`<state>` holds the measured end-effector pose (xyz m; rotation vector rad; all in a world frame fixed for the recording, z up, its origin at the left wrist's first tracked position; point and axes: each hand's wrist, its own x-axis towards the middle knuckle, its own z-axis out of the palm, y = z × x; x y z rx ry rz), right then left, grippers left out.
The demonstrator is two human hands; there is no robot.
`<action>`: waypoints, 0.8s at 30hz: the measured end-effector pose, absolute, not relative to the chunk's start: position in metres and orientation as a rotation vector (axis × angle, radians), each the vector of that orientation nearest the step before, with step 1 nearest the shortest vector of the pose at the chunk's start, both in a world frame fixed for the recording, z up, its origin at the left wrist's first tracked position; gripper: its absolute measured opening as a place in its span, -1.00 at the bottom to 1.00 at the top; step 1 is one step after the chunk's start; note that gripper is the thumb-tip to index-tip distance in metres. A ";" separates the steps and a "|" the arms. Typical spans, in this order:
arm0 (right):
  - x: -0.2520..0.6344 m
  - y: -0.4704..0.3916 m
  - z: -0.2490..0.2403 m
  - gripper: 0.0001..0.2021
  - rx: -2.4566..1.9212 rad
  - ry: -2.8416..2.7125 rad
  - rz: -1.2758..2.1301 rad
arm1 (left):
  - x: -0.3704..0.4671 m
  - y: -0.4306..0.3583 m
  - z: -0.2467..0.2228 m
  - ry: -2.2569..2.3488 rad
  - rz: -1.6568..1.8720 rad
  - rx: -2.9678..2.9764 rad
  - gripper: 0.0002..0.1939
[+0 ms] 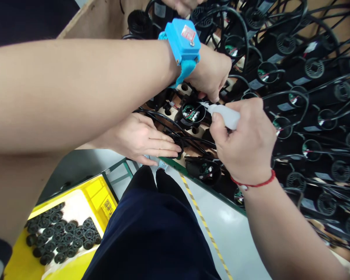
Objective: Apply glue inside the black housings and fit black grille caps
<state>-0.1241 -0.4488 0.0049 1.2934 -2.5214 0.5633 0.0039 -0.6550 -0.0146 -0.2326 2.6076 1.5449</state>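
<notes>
My right hand [246, 136], with a red cord at the wrist, grips a small white squeeze bottle [227, 116]. Its thin nozzle points left, at the rim of an open black cylindrical housing [191, 113] with a green circuit board inside. Just above that housing is my left hand [211, 72], wearing a blue wrist strap [183, 41]. Its fingers are curled downward near the nozzle, and what they pinch is hidden. Black cables [175, 128] run beside the housing.
Another person's hand [146, 138] lies on the cables below my left forearm; part of another hand [183, 6] shows at the top. Many black cabled housings [315, 68] fill the right side. A yellow bin [97, 194] at lower left holds small black round parts [61, 237].
</notes>
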 end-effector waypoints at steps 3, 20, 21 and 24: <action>-0.125 -0.449 0.003 -0.80 1.289 -2.513 0.611 | 0.004 -0.658 -0.018 2.309 1.506 0.203 -0.68; -0.125 -0.453 0.009 -0.82 1.252 -2.595 0.546 | 0.005 -0.660 -0.010 2.524 0.780 0.741 -0.48; -0.125 -0.453 0.010 -0.82 1.251 -2.590 0.539 | 0.005 -0.660 -0.009 2.537 0.799 0.734 -0.49; -0.125 -0.452 0.011 -0.83 1.253 -2.582 0.527 | 0.004 -0.659 -0.009 2.575 0.891 0.723 -0.52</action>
